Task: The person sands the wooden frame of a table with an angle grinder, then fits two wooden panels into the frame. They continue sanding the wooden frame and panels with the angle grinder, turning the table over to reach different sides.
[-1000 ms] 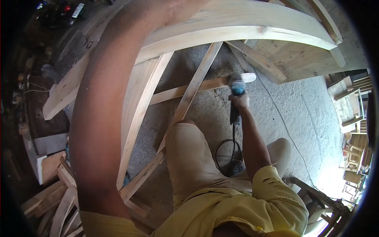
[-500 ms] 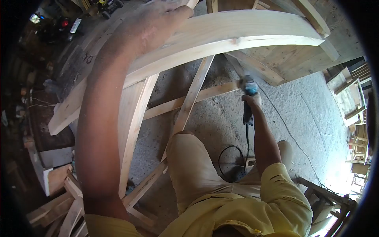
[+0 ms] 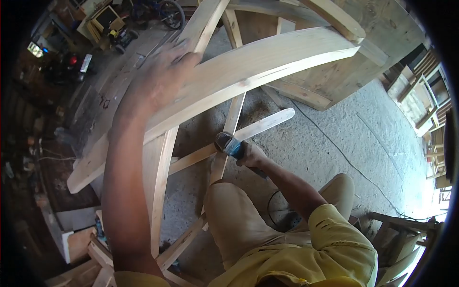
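Shirt folds, yellow, come nearest me, and just past them my pale trousers show with both knees bent. At the lower right stands a dark wooden frame. Beyond my knees, my right grip is clamped around the grinder, fingers wrapped about its body, with the tool's head pointing away to my left. That head lies over the place where the slat and the brace cross; I cannot tell whether it touches the wood. The slat slants across, its rounded, paler end sticking out to the right of the brace.

On my left, an upright board meets the underside of the curved board, which arcs from left to right above the crossing. My left grip is over the curved board's upper face, fingers bent; it is blurred, so I cannot tell if it is clamped on the wood. Another plank runs away just past those fingers.

Farther right, a cable trails over the rough floor, near a broad wooden panel. Farther still are wooden furniture and a bicycle.
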Tool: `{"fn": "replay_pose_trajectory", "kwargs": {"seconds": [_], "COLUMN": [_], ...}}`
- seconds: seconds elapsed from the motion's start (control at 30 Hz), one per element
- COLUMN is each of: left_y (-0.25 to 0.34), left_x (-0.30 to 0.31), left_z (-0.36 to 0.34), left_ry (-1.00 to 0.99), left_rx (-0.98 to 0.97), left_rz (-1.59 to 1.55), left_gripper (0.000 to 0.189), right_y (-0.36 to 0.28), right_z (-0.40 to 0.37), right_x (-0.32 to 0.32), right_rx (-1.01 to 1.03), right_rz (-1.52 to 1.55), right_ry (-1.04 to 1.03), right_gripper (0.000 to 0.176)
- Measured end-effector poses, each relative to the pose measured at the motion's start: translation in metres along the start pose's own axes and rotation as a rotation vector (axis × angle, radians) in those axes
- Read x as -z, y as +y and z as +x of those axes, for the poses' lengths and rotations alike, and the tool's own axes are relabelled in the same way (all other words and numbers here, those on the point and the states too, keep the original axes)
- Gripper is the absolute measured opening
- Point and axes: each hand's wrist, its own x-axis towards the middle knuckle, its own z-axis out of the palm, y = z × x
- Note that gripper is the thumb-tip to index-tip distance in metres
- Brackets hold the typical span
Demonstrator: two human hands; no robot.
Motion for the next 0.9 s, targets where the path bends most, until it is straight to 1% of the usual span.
{"fn": "replay_pose_trajectory", "kwargs": {"seconds": [0.07,0.1,0.13,0.2,0.27,0.33,0.37,0.4,0.47,0.53,0.6,0.63,0.67,0.73,0.77,0.8,0.83,0.9], "left_y": [0.002,0.003,0.004,0.009,0.015,0.018,0.016,0.015,0.016,0.016,0.018,0.019,0.018,0.015,0.011,0.011,0.015,0.024], "left_x": [0.000,-0.001,0.000,0.003,0.004,0.003,0.003,0.003,0.003,0.004,0.004,0.003,0.003,0.003,0.003,0.002,0.003,0.005], "left_z": [0.000,0.000,-0.001,-0.003,-0.003,-0.003,-0.003,-0.001,0.000,-0.001,-0.001,0.000,0.000,0.001,0.003,0.004,0.004,0.002], "left_ry": [0.009,0.014,0.008,-0.011,-0.012,-0.007,-0.009,-0.011,-0.020,-0.034,-0.030,-0.032,-0.029,-0.030,-0.045,-0.059,-0.059,-0.068], "left_rx": [-0.012,-0.009,-0.022,-0.019,-0.003,0.015,0.024,0.032,0.037,0.047,0.072,0.058,0.051,0.034,0.047,0.059,0.048,0.073], "left_rz": [-0.022,-0.046,-0.047,-0.031,-0.012,0.007,-0.004,-0.017,-0.027,-0.036,-0.091,-0.100,-0.069,-0.042,-0.043,-0.042,-0.043,-0.039], "left_gripper": [0.054,0.053,0.053,0.053,0.053,0.052,0.052,0.052,0.053,0.054,0.057,0.057,0.058,0.058,0.058,0.057,0.057,0.056], "right_y": [0.003,0.005,0.012,0.037,0.064,0.063,0.093,0.085,0.072,0.095,0.113,0.125,0.135,0.155,0.168,0.172,0.176,0.182], "right_z": [0.005,0.012,0.015,0.038,0.065,0.071,0.095,0.089,0.074,0.068,0.048,0.035,0.021,-0.008,-0.023,-0.040,-0.059,-0.082], "right_x": [0.008,0.015,0.025,0.042,0.060,0.095,0.096,0.115,0.145,0.156,0.172,0.176,0.181,0.189,0.194,0.200,0.204,0.208], "right_rx": [-0.010,-0.091,-0.083,-0.141,-0.239,-0.267,-0.239,-0.244,-0.402,-0.424,-0.488,-0.479,-0.490,-0.558,-0.593,-0.626,-0.639,-0.691], "right_rz": [0.205,0.223,0.348,0.447,0.305,0.250,0.217,0.215,0.117,0.120,0.153,0.160,0.158,0.190,0.244,0.301,0.366,0.393], "right_ry": [0.083,0.148,0.211,0.310,0.470,0.536,0.563,0.573,0.505,0.538,0.503,0.554,0.564,0.656,0.659,0.664,0.720,0.736], "right_gripper": [0.062,0.059,0.058,0.064,0.071,0.076,0.076,0.076,0.074,0.066,0.064,0.060,0.060,0.061,0.060,0.058,0.056,0.056]}}
